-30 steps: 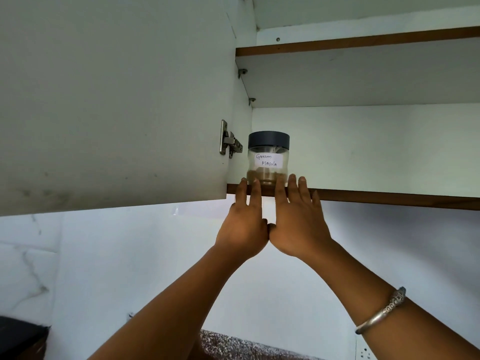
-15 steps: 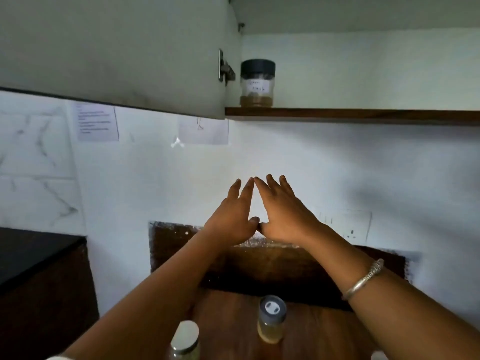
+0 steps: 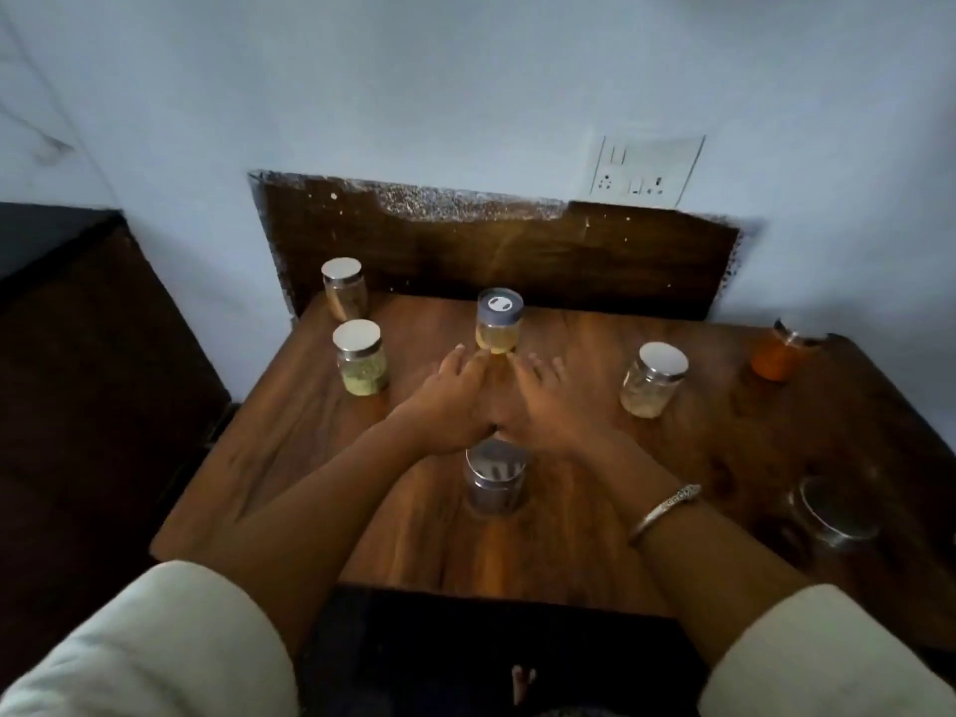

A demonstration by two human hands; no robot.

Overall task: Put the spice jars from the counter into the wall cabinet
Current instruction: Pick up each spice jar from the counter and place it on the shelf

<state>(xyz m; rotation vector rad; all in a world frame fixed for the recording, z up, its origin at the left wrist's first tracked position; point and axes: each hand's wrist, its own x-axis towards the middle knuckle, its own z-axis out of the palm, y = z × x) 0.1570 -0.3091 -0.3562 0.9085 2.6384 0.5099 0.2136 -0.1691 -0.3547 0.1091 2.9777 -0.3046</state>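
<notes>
Several spice jars stand on the wooden counter [image 3: 289, 458]. A grey-lidded jar of pale yellow spice [image 3: 499, 320] is at the centre back. My left hand [image 3: 447, 401] and my right hand [image 3: 543, 401] hover side by side just in front of it, fingers spread and empty, fingertips close to its base. A dark steel-lidded jar [image 3: 495, 476] stands below my wrists. At the left are a green-spice jar [image 3: 360, 358] and a brown-spice jar [image 3: 344, 288]. At the right are a pale-spice jar [image 3: 653, 379] and an orange-spice jar [image 3: 777, 354]. The wall cabinet is out of view.
A dark jar with a metal lid [image 3: 833, 512] stands at the right front. A dark backboard [image 3: 491, 245] rises behind the counter, with a socket plate [image 3: 646, 170] on the white wall above. A lower dark surface [image 3: 77, 328] lies to the left.
My view has dropped from the cabinet shelf to the counter. Both hands came down from the shelf, leaving the Garam Masala jar there, and now hover near the yellow-spice jar.
</notes>
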